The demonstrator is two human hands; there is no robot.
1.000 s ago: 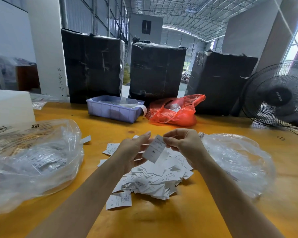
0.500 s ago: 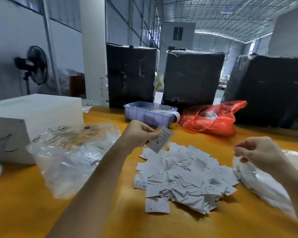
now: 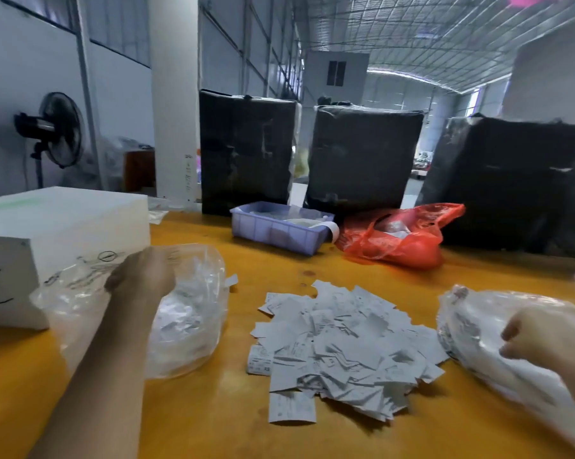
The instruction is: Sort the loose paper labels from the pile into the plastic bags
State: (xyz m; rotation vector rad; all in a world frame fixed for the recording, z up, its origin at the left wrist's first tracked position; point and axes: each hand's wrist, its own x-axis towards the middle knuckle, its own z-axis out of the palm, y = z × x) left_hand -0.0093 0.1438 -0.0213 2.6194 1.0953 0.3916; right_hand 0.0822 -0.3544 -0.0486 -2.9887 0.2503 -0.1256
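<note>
A loose heap of small white printed labels lies mid-table, pointing every way, with no common long axis. The left hand, blurred, hangs over the left bag; its grip cannot be told. The right hand, fingers curled, rests on the right bag at the table's right edge.

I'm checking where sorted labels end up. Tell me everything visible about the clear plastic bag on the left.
The left clear plastic bag is thin, crinkled, see-through film, lying slumped on the orange table beside a white box. White paper labels show inside it. Its mouth faces the far side, where the left hand reaches over it; blur hides the fingers.
</note>
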